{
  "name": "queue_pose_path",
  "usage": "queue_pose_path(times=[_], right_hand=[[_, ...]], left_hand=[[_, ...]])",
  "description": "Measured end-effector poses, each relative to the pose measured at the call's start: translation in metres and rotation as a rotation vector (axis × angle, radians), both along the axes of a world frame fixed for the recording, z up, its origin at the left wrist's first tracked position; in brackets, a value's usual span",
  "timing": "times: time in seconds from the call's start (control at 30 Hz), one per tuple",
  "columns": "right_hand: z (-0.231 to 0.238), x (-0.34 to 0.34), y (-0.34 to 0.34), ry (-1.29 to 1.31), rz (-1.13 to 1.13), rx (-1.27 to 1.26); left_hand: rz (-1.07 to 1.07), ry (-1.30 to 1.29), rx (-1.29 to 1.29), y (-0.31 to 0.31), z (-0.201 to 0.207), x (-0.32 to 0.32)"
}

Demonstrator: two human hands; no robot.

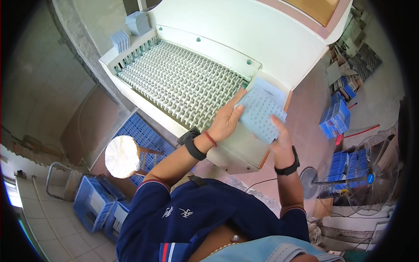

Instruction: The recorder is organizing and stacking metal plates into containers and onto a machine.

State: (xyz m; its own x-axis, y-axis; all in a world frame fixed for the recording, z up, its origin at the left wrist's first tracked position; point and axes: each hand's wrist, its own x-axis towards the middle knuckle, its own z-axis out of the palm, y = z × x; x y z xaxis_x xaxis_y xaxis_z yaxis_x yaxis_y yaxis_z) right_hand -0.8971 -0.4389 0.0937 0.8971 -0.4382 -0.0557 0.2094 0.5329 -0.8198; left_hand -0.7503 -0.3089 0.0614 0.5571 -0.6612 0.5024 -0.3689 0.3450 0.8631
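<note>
Between my two hands is a stack of thin, light blue rectangular panels [261, 112] marked with rows of darker spots. My left hand [227, 118] presses along the stack's left edge, its thumb on the top face and its fingers pointing away from me. On the right edge, my right hand [280, 131] grips the stack with its thumb on top and its other fingers hidden below. The stack is over the right end ledge of a white machine, just beyond its bed of white roller wheels [183, 81]. A flat pale blue piece [269, 88] shows behind the stack.
More pale blue panels [120, 41] and a blue stack [138, 23] stand on the machine's far left end. A round stool [122, 156] and blue crates [92, 205] are at the left. To the right are a fan [371, 177] and blue bins [335, 117].
</note>
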Motion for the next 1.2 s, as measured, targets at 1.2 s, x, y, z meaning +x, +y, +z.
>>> queue_pose_path(times=[1.2], right_hand=[[0.022,-0.107,-0.169,0.649,-0.659,-1.346]], left_hand=[[1.459,1.367,0.399,0.511,-0.335,-0.248]])
